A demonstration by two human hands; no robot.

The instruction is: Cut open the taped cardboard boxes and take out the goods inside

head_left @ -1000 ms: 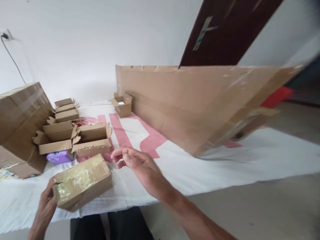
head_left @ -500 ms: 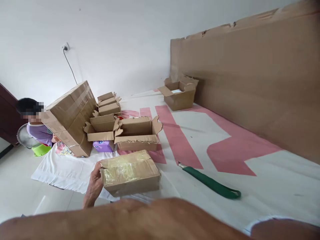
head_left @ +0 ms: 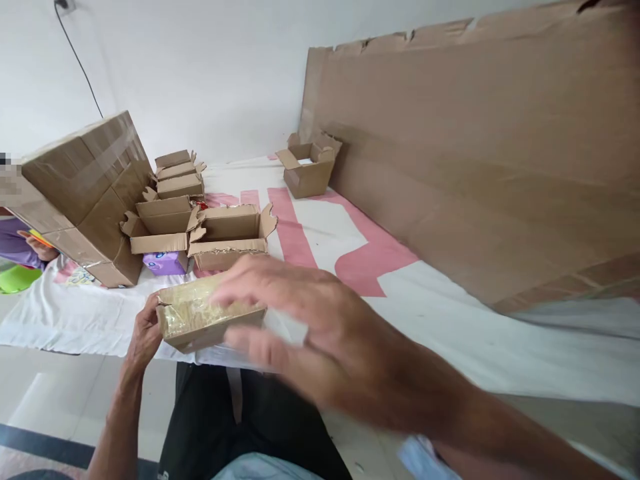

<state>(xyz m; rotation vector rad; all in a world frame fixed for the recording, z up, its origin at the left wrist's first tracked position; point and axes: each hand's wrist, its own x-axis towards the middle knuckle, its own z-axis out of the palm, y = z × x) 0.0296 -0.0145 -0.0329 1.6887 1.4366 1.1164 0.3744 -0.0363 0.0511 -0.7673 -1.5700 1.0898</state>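
A cardboard box (head_left: 187,319) with shiny clear tape over its top and end sits at the table's front edge. My left hand (head_left: 145,331) grips its left end, fingers closed around the corner. Above the box's right part is my right hand (head_left: 305,320), blurred, with thumb and fingers spread and nothing visible between them. Whether its fingertips touch the box I cannot tell. Just behind the box stand an open carton (head_left: 227,257) with torn flaps and a purple box (head_left: 165,263).
Taped cartons (head_left: 85,193) are stacked at the left, with more open cartons (head_left: 180,183) beside them. Another open carton (head_left: 306,180) stands by a tall cardboard panel (head_left: 450,147). A person's hand (head_left: 43,248) shows at far left. A white and pink cloth (head_left: 425,320) covers the table.
My right hand has come from the bottom of the view up over the box, fingers spread. The view has shifted, and the green-handled tool no longer shows. My left hand keeps its hold.
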